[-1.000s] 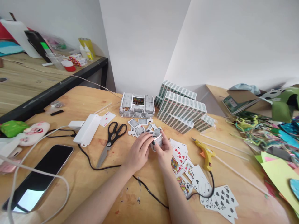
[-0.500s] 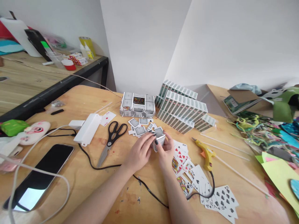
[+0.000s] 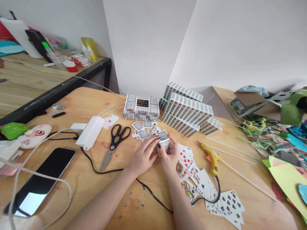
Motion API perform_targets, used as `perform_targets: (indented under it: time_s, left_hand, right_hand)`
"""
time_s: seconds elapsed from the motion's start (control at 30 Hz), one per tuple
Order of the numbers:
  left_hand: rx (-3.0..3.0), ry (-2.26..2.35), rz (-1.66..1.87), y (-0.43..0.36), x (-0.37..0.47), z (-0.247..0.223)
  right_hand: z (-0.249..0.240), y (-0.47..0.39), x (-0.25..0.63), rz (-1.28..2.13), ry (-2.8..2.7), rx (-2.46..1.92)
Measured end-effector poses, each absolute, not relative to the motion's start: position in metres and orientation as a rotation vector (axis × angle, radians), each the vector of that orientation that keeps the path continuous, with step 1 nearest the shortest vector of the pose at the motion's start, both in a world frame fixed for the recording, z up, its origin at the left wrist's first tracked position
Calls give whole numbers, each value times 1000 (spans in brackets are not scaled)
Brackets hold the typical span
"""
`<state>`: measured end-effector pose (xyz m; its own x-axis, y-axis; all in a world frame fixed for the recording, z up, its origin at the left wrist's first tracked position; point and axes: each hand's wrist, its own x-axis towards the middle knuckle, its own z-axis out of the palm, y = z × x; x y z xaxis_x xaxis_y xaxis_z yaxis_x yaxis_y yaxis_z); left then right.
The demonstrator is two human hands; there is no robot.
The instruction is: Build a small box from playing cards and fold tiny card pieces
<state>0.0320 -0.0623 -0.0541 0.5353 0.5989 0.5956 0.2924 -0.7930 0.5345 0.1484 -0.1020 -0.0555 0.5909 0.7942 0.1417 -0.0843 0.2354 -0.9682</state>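
In the head view, my right hand (image 3: 170, 153) is closed around a small folded playing card (image 3: 164, 144) with a grey patterned back, thumb on its near face. My left hand (image 3: 145, 154) touches the same card from the left with its fingertips, fingers bent together. Cut card pieces (image 3: 144, 133) lie just beyond the hands. Face-up playing cards (image 3: 185, 159) spread out beside my right wrist. A box built from cards (image 3: 141, 108) stands behind the pieces. To the left lie black-handled scissors (image 3: 112, 147), blades pointing toward me.
A yellow glue gun (image 3: 212, 158) lies right of the cards, its black cable running under my forearms. White glue sticks (image 3: 247, 179) lie beyond it. Stacked card packs (image 3: 187, 111) stand at the back. On the left are a phone (image 3: 40, 182) and a white power strip (image 3: 90, 132).
The folded card has turned slightly in my fingers, showing more of its near patterned face. My left fingers have shifted a little; everything else stays put.
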Motion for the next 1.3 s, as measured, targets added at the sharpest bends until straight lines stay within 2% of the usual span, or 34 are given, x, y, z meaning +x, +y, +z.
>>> perform_targets:
  time_s: [0.53, 0.93, 1.13, 1.3]
  left_hand:
    - [2430, 740, 1124, -64, 31, -56]
    - [2331, 679, 1159, -65, 31, -55]
    - [2051, 648, 1156, -66, 33, -57]
    - [1523, 518, 1045, -64, 36, -53]
  right_hand:
    - [-51, -102, 147, 630, -700, -1221]
    - [-53, -103, 148, 725, -823, -1218]
    - [-53, -103, 148, 852, -865, -1166]
    - [-56, -102, 148, 822, -874, -1254]
